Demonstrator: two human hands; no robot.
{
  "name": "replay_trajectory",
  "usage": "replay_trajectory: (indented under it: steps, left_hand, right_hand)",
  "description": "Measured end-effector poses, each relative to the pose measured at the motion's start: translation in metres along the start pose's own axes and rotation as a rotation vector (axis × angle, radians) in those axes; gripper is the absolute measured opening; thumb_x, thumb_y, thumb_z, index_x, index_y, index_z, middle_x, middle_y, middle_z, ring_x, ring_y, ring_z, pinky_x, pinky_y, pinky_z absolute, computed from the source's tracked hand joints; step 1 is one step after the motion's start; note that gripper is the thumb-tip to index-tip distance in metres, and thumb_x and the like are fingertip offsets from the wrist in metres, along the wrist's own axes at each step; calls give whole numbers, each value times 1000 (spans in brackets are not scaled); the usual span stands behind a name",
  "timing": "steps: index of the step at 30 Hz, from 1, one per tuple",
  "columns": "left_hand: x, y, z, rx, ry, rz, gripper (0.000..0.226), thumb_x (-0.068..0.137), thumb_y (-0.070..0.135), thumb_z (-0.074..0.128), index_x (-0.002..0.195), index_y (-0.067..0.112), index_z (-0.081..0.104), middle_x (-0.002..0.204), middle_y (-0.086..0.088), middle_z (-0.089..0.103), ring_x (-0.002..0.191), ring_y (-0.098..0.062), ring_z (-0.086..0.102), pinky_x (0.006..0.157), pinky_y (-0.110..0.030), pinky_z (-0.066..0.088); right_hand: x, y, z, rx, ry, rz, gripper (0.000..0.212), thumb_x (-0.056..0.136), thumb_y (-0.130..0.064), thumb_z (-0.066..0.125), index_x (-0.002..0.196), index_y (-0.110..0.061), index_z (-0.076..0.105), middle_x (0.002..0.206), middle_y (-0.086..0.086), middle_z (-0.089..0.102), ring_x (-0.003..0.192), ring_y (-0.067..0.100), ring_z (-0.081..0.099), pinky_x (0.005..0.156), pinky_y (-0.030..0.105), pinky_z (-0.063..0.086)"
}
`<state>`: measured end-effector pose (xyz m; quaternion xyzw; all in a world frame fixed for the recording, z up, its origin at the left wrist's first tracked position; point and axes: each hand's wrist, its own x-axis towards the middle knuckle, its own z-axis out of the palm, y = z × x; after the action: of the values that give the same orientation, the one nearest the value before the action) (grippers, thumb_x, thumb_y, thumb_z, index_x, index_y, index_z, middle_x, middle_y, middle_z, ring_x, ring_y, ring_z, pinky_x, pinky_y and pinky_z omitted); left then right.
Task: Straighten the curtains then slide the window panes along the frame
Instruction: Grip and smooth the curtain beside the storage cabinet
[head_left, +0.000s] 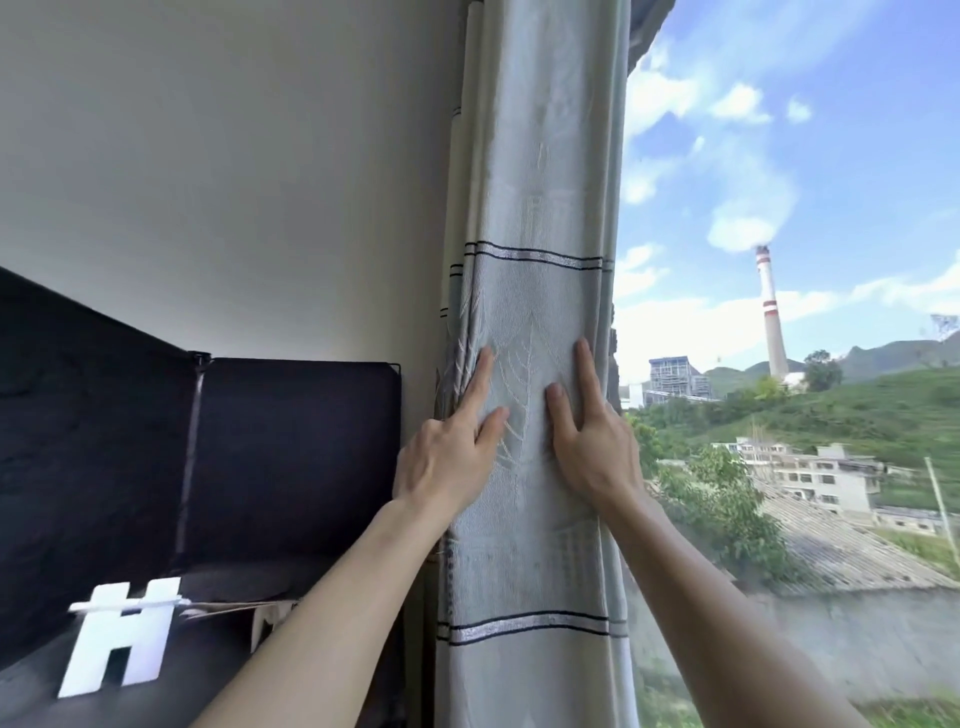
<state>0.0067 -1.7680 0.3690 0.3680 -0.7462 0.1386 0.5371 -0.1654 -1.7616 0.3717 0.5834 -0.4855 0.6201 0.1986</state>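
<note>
A pale grey-green curtain (540, 218) with dark and silver stripes and a leaf pattern hangs gathered in a column at the window's left side. My left hand (447, 447) lies on its left folds with the forefinger and thumb stretched up; the other fingers are hidden round the edge. My right hand (592, 436) lies on its right edge with the forefinger and thumb straight, the remaining fingers hidden behind the cloth. The window pane (789, 364) fills the right side, showing sky, hills and a chimney.
A white wall (234, 182) stands left of the curtain. Below it is a black fabric-covered cabinet (291, 447) with a white H-shaped piece (122, 639) and some cardboard on top.
</note>
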Motion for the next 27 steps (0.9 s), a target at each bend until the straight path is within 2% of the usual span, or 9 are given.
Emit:
replay_trajectory:
  steps: [3,8,9,11,14,17,19,23,27]
  left_hand:
    - [15,-15,13,-7,-12,2,60,99,59,29,139,68,-15,59,21,54,38,-7,38,42,-24,35]
    - [48,-46,45,23,-41,-31,61,98,62,28,135,70,-20,82,27,48,49,-6,52,41,-23,31]
    - [56,-52,52,25,-60,-48,61,98,63,27,134,71,-22,80,22,54,48,-10,51,44,-26,35]
    - [72,-65,67,69,-102,-83,61,97,64,25,131,71,-26,71,-2,62,52,-17,52,51,-32,41]
    - [95,-83,92,217,-109,-111,64,97,66,20,134,64,-32,86,-13,67,67,-27,62,62,-36,44]
    - [114,-99,115,376,-92,-95,69,97,65,18,138,54,-36,93,-19,69,72,-32,63,66,-37,42]
    - [125,-109,124,318,-133,-115,69,96,65,21,137,57,-34,95,-22,66,71,-34,60,66,-39,47]
    - [142,-132,138,158,-172,-153,69,97,63,30,135,65,-28,97,-26,63,85,-45,64,73,-48,55]
    - [154,-149,153,165,-201,-180,70,97,63,31,135,66,-28,98,-27,64,87,-46,65,79,-53,56]
  right_hand:
    - [15,13,23,9,-21,17,58,93,-71,28,139,-71,-7,111,19,70,89,36,68,74,39,48]
    - [43,39,64,34,-49,37,58,93,-71,29,137,-73,-8,106,23,70,85,39,68,70,39,46]
    - [49,45,73,48,-54,40,58,93,-71,29,137,-73,-8,109,23,70,86,39,68,72,39,47]
    - [60,56,90,75,-61,47,57,93,-71,29,136,-74,-8,118,20,68,91,39,67,80,43,51]
    - [79,75,114,104,-73,50,56,93,-71,29,135,-75,-7,122,16,67,93,37,66,88,48,53]
    - [95,90,138,111,-83,61,56,92,-71,28,134,-76,-8,115,16,69,87,36,66,80,45,54]
    - [105,99,154,139,-70,69,56,92,-70,30,134,-77,-6,116,19,68,89,36,66,78,41,53]
    - [122,115,185,198,-84,61,57,93,-67,34,136,-75,-2,139,14,57,112,37,62,92,41,48]
    - [134,129,210,223,-134,73,58,95,-65,34,139,-71,-3,152,3,45,127,37,52,105,42,42]
